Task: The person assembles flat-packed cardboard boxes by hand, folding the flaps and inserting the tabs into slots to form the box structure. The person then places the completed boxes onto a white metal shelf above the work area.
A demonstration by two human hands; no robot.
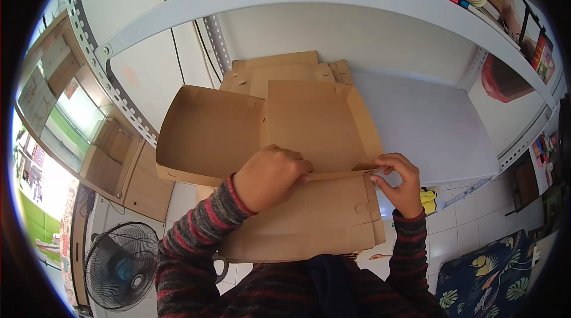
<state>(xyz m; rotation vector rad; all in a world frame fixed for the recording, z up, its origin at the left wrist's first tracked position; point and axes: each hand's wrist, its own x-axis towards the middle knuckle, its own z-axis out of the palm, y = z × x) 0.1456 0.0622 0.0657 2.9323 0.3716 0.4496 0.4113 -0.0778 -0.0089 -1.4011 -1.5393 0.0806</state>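
Box: a flat-cut brown cardboard box is being folded on the white bench, in the middle of the view, with one side panel already raised at 9 o'clock and a back wall standing at 12 o'clock.
Left hand: the left hand is being pressed knuckles-down on the crease of the near wall; its grip is clenched on the cardboard edge, with the fingertips hidden under the fold.
Right hand: the right hand is being held at 3 o'clock of the crease, thumb and forefinger pinched on the corner tab.
Near flap: the front flap is hanging over the bench edge toward the body at 6 o'clock.
Stack: more flat blanks are lying behind the box at 12 o'clock.
Long axis: the box is being kept with its long axis running from 9 to 3 o'clock, the open face pointing up and the lid flap pointing to 6 o'clock.
Risk: the corner tab is judged likely to be bent or torn if it is pushed in askew; the near wall could spring back flat if the left-hand pressure is eased; the whole box could be slid off the bench edge, since much of it is overhanging.
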